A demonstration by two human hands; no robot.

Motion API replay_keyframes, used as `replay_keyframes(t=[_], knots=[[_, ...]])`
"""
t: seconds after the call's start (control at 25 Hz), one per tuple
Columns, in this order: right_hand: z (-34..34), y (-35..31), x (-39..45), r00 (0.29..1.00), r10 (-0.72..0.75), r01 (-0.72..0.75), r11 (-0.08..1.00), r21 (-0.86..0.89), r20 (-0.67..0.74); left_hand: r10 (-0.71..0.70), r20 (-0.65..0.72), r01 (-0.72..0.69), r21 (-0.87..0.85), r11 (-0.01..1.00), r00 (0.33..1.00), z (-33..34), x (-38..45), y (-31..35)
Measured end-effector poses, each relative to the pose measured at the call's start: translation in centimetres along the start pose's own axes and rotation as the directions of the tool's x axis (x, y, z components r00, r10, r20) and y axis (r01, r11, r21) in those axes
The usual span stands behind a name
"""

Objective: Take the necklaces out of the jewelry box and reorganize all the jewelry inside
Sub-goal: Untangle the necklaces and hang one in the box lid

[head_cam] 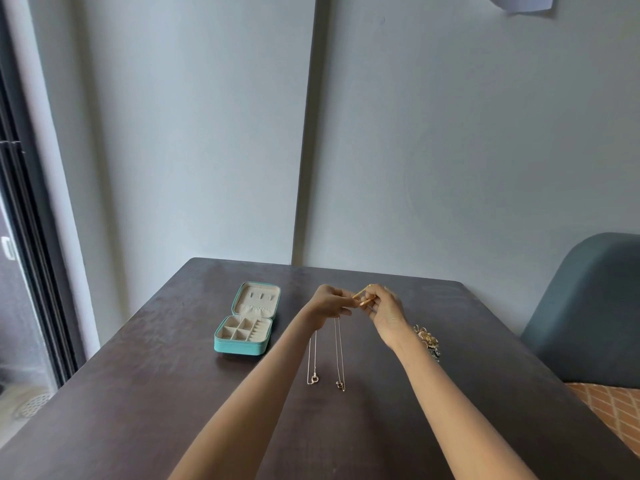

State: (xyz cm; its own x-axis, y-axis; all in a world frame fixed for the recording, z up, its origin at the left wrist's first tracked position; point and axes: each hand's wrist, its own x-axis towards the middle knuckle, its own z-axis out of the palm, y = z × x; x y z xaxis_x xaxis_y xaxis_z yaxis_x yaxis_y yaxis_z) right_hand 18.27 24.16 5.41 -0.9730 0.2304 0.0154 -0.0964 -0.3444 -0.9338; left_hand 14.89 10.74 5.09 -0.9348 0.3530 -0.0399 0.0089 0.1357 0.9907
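Now a stiff gold bangle (363, 296) sits pinched between the fingers of the left hand (329, 303) and right hand (384, 306), above two thin chain necklaces (325, 355) laid straight on the dark matte table (173, 393). Best keep it off those chains. The open teal jewelry box (247, 320), its cream compartments apparently empty, waits to the left; a jewelry heap (427, 341) lies to the right.

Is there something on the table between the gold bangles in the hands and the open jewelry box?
Nothing visible. The gold bangles are held above the table, and the jewelry box lies open to their left across bare tabletop. The thin necklaces lie nearer the person, off that path.
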Motion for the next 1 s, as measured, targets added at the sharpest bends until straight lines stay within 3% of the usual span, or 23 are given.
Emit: replay_keyframes(t=[0.16, 0.32, 0.48, 0.6, 0.76, 1.0], knots=[[-0.1, -0.8, 0.0, 0.999, 0.008, -0.008, 1.0, -0.001, 0.048, -0.019, -0.077, 0.002, -0.212, 0.977, 0.997, 0.1, -0.2, -0.5], [0.8, -1.4, 0.0, 0.995, -0.015, 0.019, 0.999, -0.035, 0.094, -0.093, 0.013, 0.091, -0.406, 0.91, 0.996, -0.1, -0.5, -0.5], [1.6, -1.7, 0.6, 0.996, 0.037, -0.036, 0.999, -0.015, 0.081, -0.075, 0.018, 0.072, -0.562, 0.824, 0.997, -1.2, -0.7, -0.2], [2.2, -1.2, 0.9, 0.995, 0.08, -0.071, 0.99, -0.123, 0.066, -0.076, 0.024, 0.077, -0.54, 0.838, 0.997, -2.2, -1.0, -0.4], [4.1, -1.9, 1.3, 0.99, 0.06, 0.019, 0.832, -0.554, 0.124, -0.132, -0.009, 0.115, -0.437, 0.892, 0.991, -2.4, -1.2, -1.5], [6.7, -4.3, 1.9, 0.977, 0.107, 0.045, 0.739, -0.672, 0.183, -0.087, -0.081, 0.042, -0.444, 0.895, 0.993, -2.8, -1.1, -1.8]])
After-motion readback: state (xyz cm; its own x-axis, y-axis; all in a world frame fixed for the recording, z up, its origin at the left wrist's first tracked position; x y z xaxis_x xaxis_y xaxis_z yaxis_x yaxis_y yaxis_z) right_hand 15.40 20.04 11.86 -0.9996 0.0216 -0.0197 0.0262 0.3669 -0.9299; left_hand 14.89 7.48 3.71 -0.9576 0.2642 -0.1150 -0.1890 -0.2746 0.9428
